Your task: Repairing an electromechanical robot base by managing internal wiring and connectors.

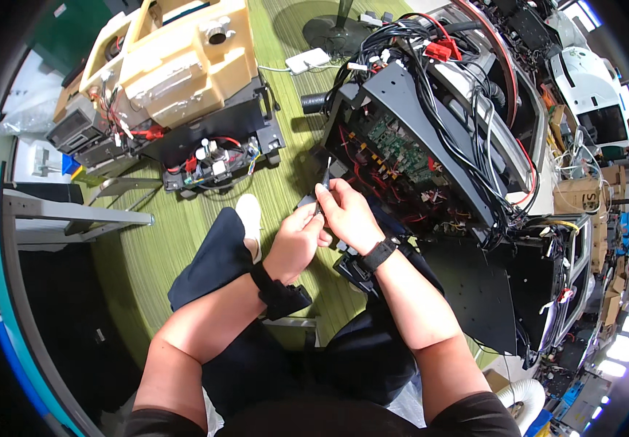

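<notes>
While, in the head view, the right hand (pixel 353 221) is pinching a slim dark piece (pixel 325 180) between narrowed fingers, the left hand (pixel 294 244) is gripping its lower end — it is hovering near an open black chassis (pixel 402 95).

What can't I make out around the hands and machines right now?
All in the head view:
Slim dark item: its lower part is covered by fingers of the right hand; too small to identify.
Left hand: curled fingers hide whether it grips that item.
Green circuit board: individual connectors too small to tell.
Dark-green panel: upper part cut off by the picture's top edge.
</notes>
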Tool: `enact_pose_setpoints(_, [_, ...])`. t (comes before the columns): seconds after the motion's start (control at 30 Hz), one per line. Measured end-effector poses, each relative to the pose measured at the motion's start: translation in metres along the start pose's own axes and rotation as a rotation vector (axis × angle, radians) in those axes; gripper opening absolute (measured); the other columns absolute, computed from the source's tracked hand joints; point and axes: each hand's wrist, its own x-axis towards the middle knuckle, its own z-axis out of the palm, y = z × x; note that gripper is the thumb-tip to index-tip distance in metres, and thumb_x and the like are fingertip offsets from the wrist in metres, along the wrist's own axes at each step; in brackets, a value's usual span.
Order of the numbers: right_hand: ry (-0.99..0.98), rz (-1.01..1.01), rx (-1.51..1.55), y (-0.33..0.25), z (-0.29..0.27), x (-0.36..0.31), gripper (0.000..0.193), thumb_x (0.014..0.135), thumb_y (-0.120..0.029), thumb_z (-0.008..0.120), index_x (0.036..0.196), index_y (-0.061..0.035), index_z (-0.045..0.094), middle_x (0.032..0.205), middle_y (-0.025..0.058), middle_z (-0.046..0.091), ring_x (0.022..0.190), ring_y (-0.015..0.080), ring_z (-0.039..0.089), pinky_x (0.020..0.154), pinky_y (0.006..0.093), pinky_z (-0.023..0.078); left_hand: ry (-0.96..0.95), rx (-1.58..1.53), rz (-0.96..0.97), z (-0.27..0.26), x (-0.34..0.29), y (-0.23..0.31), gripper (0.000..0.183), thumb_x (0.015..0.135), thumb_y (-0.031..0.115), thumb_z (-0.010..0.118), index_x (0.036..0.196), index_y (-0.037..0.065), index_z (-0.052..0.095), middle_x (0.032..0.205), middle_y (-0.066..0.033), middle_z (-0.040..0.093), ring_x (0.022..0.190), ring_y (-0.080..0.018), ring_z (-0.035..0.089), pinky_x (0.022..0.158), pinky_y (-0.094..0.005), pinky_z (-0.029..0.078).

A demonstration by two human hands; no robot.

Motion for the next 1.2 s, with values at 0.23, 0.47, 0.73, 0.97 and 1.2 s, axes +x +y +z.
enact_pose_setpoints(0.23, [0.032, 0.144, 0.427, -0.013, -0.018, 0.009, 0.022, 0.096, -0.024, 0.046, 0.092, -0.0028, 0.051, 0.077, 0.0024, 0.058, 0.062, 0.0060, 0.052, 0.054, 0.0226, 0.043, -0.080, -0.052, -0.004, 0.028, 0.018, 0.029, 0.023, 0.096, 0.013, 0.040, 0.114, 0.003, 0.050, 0.082, 0.0015, 0.054, 0.068, -0.0057, 0.051, 0.066, -0.0194, 0.044])
enact_pose_setpoints(0.47, [0.160, 0.036, 0.510, -0.005, -0.010, 0.030, 0.021, 0.095, -0.022, 0.048, 0.086, -0.0033, 0.048, 0.061, -0.0001, 0.052, 0.049, 0.0057, 0.047, 0.043, 0.0232, 0.038, -0.173, 0.172, 0.091, 0.011, 0.044, 0.031, 0.029, 0.094, 0.007, 0.040, 0.122, -0.003, 0.044, 0.088, -0.0033, 0.054, 0.073, -0.0084, 0.051, 0.068, -0.0215, 0.044])
enact_pose_setpoints(0.73, [0.179, 0.008, 0.457, -0.012, -0.008, 0.026, 0.020, 0.096, -0.023, 0.045, 0.089, -0.0049, 0.050, 0.070, -0.0010, 0.053, 0.062, 0.0038, 0.048, 0.055, 0.0210, 0.041, -0.091, 0.154, 0.240, 0.017, 0.041, 0.032, 0.032, 0.094, 0.004, 0.039, 0.124, -0.005, 0.043, 0.092, -0.0046, 0.057, 0.077, -0.0068, 0.051, 0.066, -0.0211, 0.043])
enact_pose_setpoints(0.97, [0.127, 0.001, 0.605, -0.013, -0.010, 0.024, 0.018, 0.096, -0.020, 0.045, 0.089, -0.0042, 0.048, 0.073, 0.0013, 0.055, 0.062, 0.0057, 0.053, 0.057, 0.0208, 0.044, -0.069, 0.182, 0.272, 0.024, 0.035, 0.035, 0.033, 0.094, 0.005, 0.041, 0.126, -0.005, 0.041, 0.101, -0.0066, 0.058, 0.087, -0.0080, 0.054, 0.074, -0.0207, 0.045])
enact_pose_setpoints(1.2, [0.144, -0.034, 0.505, -0.012, -0.007, 0.027, 0.018, 0.096, -0.021, 0.046, 0.090, -0.0042, 0.049, 0.074, -0.0004, 0.055, 0.066, 0.0044, 0.051, 0.059, 0.0204, 0.043, -0.053, 0.116, 0.364, 0.017, 0.045, 0.024, 0.031, 0.095, 0.006, 0.042, 0.124, -0.005, 0.042, 0.107, -0.0086, 0.058, 0.095, -0.0120, 0.056, 0.082, -0.0241, 0.045])
